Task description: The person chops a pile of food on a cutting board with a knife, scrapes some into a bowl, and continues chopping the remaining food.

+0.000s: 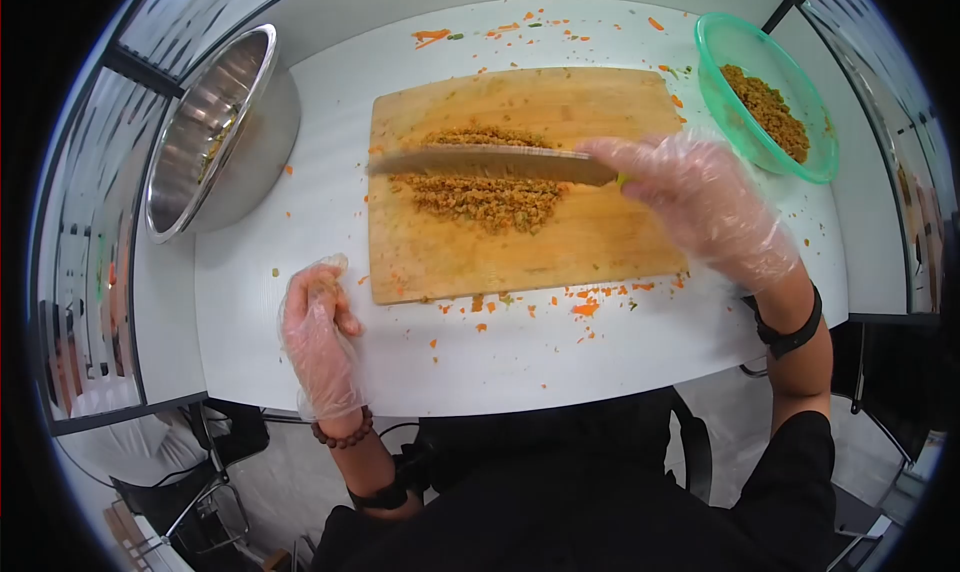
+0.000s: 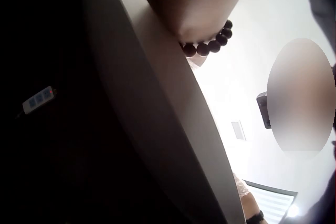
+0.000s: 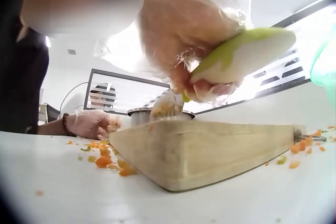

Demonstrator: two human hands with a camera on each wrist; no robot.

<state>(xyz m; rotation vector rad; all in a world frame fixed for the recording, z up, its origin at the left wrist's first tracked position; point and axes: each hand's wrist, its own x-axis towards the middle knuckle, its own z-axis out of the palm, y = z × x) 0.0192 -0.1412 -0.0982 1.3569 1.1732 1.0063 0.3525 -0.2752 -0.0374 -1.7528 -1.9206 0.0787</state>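
Note:
My right hand (image 1: pixel 705 197), in a clear plastic glove, grips a kitchen knife (image 1: pixel 480 162) by its handle. That handle (image 3: pixel 247 56) is green and white in the right wrist view. The blade runs leftward over a mound of finely chopped orange-brown food (image 1: pixel 490 207) on the wooden cutting board (image 1: pixel 600 242), and it looks slightly blurred. My left hand (image 1: pixel 322 322), also gloved, rests on the white table beside the board's near left corner, fingers loosely curled and holding nothing. The left wrist view shows mainly the forearm and a beaded bracelet (image 2: pixel 214 46); the hand is hidden there.
A steel bowl (image 1: pixel 265 122) with some food inside stands tilted-looking at the left. At the back right is a green bowl (image 1: pixel 820 137) holding more chopped food (image 1: pixel 770 112). Orange and green bits (image 1: pixel 585 310) lie scattered around the board on the white table (image 1: pixel 480 372).

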